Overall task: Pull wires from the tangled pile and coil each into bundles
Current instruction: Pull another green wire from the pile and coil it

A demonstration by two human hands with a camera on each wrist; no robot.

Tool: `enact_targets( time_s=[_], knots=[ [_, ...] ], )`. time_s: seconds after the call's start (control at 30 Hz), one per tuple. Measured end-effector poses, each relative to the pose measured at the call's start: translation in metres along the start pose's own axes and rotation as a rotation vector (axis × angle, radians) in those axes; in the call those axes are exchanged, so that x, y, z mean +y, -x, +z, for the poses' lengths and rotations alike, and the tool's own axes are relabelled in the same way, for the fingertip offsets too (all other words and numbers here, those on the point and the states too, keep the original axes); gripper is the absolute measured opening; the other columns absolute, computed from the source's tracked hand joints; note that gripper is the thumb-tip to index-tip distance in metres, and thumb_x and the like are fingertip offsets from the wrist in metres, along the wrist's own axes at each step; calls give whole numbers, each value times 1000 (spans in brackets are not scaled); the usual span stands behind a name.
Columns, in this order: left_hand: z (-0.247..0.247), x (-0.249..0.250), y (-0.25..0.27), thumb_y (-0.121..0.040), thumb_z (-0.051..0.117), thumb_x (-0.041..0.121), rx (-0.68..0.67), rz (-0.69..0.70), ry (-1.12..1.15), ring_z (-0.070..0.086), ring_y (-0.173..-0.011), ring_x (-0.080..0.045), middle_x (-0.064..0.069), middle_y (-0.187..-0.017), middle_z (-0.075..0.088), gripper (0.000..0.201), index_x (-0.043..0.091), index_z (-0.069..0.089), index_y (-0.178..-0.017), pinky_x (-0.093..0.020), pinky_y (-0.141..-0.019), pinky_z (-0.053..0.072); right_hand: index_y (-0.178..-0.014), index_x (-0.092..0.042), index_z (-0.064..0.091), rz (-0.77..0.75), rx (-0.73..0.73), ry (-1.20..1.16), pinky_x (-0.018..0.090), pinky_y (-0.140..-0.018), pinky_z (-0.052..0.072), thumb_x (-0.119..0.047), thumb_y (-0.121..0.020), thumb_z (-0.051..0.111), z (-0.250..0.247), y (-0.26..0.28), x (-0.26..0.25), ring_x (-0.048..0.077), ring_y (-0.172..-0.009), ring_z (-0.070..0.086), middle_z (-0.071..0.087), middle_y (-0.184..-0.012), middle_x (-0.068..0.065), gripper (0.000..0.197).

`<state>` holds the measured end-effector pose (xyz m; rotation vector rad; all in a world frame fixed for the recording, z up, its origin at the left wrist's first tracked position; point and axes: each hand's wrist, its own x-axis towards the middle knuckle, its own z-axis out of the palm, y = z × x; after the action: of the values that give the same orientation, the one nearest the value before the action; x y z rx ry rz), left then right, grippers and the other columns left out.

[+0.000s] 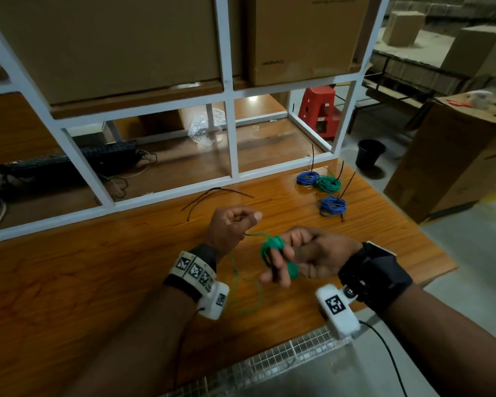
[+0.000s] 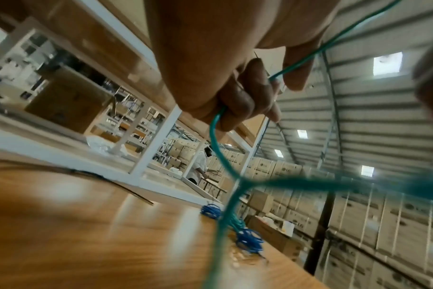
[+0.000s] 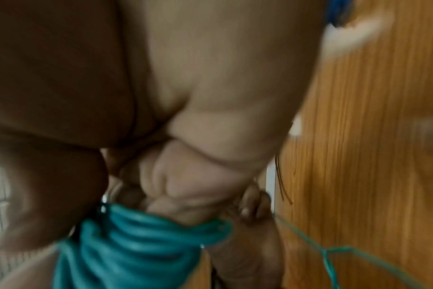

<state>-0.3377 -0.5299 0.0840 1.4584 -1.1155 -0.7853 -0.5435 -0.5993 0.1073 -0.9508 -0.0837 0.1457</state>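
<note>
My right hand (image 1: 292, 253) grips a green wire coil (image 1: 272, 247) above the wooden table (image 1: 98, 282); the turns wrap round its fingers (image 3: 185, 195) as a thick green wire coil (image 3: 141, 234). My left hand (image 1: 235, 222), curled into a fist just left of it, holds the loose green strand (image 2: 215, 140) that runs to the coil. The slack green wire (image 1: 241, 290) hangs in a loop down to the table between my wrists. No tangled pile shows in any view.
Three finished bundles lie at the table's far right: a blue one (image 1: 307, 177), a green one (image 1: 328, 183), another blue one (image 1: 332, 205). Black cable ties (image 1: 212, 196) lie near the white shelf frame (image 1: 232, 138). Cardboard boxes, a red stool (image 1: 320, 110) and a black bucket (image 1: 370, 153) stand beyond.
</note>
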Motion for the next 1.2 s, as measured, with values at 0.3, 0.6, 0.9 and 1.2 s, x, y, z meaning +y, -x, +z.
enact_targets(
  time_s=[0.3,0.6,0.9,1.2],
  knots=[
    [50,-5,25,-106,41,35,-91,-56,40,47,-47,-6,-3,-55,56,48,31,69,-67,-18,-50,38,-122,-1,56,-740,674,-326,32,-114,43,-20,-106,44,1,-37,-19,23,-125,65,68,-131,19,28],
    [35,-23,47,-100,57,14,-233,-207,164,41,-42,-11,-4,-59,57,20,3,70,-111,-22,-44,34,-94,-8,62,-63,1104,1615,36,-62,42,-26,-106,52,-46,-26,12,29,-75,61,63,-83,0,23],
    [-11,-18,33,-92,70,27,-294,108,-344,69,-69,-10,3,-74,73,9,20,75,-94,-34,-69,58,-101,-15,76,548,401,1086,34,-99,47,-35,-108,49,-21,-3,-3,9,-99,68,80,-92,-7,35],
    [-5,-13,29,-86,72,30,-276,129,-197,71,-92,-17,1,-96,76,15,22,78,-97,-38,-80,58,-112,0,65,-175,88,-179,33,-111,47,-12,-105,51,-11,4,8,22,-110,71,71,-118,23,20]
  ],
)
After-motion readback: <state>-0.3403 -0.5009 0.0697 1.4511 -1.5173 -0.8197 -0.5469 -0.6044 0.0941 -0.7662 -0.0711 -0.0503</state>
